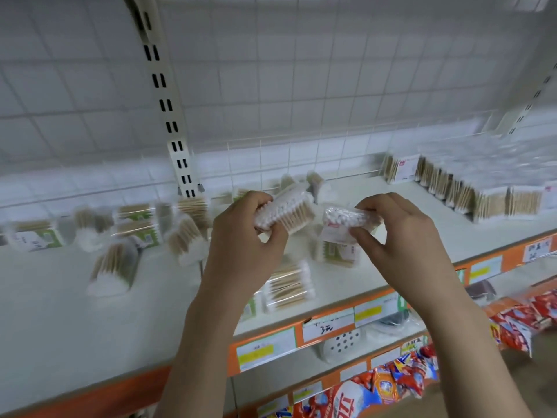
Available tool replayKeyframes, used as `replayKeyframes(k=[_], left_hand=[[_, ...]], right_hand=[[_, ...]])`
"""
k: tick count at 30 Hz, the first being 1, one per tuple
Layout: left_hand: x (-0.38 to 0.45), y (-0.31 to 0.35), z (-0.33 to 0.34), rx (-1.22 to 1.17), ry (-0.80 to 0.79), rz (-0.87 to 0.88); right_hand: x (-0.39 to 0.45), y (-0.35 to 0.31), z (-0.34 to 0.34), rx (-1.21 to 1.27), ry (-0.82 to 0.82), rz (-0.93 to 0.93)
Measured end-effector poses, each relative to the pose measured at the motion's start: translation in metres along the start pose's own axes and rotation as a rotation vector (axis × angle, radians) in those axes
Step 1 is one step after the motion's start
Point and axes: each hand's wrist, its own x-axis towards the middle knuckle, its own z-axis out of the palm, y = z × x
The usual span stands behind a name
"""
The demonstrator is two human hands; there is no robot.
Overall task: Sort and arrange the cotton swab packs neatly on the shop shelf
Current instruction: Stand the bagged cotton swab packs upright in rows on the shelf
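Here I have a pack in each hand, raised above the middle of the shelf (346,236). My left hand (241,236) curls its fingers round a clear pack of wooden-stick swabs (286,214), cotton ends toward me. My right hand (391,227) pinches a smaller pack with a red-and-white label (346,220) between thumb and fingers. The two packs sit just beside each other, nearly touching.

I judge both to be very light, the film wrap slick and crinkly, and the bundle inside stiff along the sticks but soft at the tips. So I would hold across the stick section, not the cotton.

Loose packs (111,267) lie scattered to the left and near the shelf's front edge; a tidy row (470,191) stands far right, the likely destination.
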Motion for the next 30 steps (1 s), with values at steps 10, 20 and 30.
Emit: replayKeyframes(k=[10, 20, 30], left_hand=[[0.031, 0.020, 0.065, 0.123, -0.026, 0.078], [0.048, 0.079, 0.167, 0.148, 0.150, 0.071], [0.052, 0.106, 0.237, 0.293, 0.096, 0.007]], right_hand=[[0.022, 0.073, -0.002, 0.051, 0.013, 0.012], [0.060, 0.200, -0.035, 0.096, 0.012, -0.044], [0.128, 0.278, -0.050, 0.007, -0.151, -0.239]])
